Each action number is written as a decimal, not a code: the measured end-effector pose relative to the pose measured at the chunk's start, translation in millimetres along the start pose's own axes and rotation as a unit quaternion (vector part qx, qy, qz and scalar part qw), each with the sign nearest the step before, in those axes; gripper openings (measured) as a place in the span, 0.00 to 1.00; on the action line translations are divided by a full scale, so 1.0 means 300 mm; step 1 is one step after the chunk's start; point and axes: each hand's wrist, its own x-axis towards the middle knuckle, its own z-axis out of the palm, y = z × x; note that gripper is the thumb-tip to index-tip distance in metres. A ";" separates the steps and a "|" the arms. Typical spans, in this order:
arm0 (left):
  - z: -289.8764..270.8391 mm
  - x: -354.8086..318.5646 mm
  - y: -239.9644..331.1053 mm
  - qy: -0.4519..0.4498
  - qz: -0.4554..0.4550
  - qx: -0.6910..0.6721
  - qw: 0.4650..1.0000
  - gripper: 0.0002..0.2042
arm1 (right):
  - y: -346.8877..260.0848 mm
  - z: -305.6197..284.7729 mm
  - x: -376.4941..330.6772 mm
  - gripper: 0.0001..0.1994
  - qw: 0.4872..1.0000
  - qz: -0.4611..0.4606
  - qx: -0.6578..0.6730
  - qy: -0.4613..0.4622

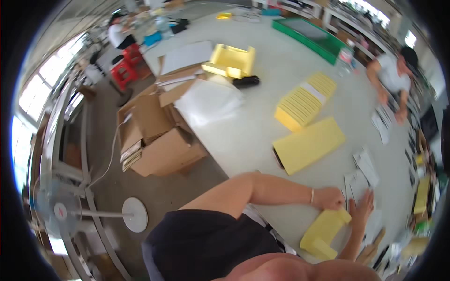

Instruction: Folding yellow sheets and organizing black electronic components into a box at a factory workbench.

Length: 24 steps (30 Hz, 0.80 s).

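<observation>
My left hand (329, 198) is closed, its fingers curled at the edge of a white sheet (356, 183) on the table; what it pinches, if anything, is hidden. My right hand (362, 208) lies on the near part of that sheet with its fingers stretched out. Just below my left hand is a yellow folded card piece (321, 234) with raised flaps, lying between my two arms. Another white printed sheet (366, 166) lies beyond the first one.
Farther up the table are a yellow lidded box (309, 145), a banded yellow stack (307, 100), a yellow tray (229, 61) and a green-rimmed tray (307, 37). An opened carton (164, 150) and a fan (61, 210) stand left. A co-worker (393, 75) handles papers at the right.
</observation>
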 end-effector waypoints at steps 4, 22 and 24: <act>0.012 -0.003 0.049 0.001 0.006 0.004 1.000 0.10 | 0.021 0.006 -0.007 0.42 0.998 0.018 -0.050 -0.018; 0.013 0.011 0.008 0.013 0.021 0.030 0.999 0.08 | -0.033 -0.015 0.028 0.39 0.996 -0.014 -0.074 -0.053; 0.017 0.006 0.020 0.009 0.027 0.026 0.999 0.08 | -0.015 -0.001 0.024 0.39 0.996 -0.020 -0.073 -0.038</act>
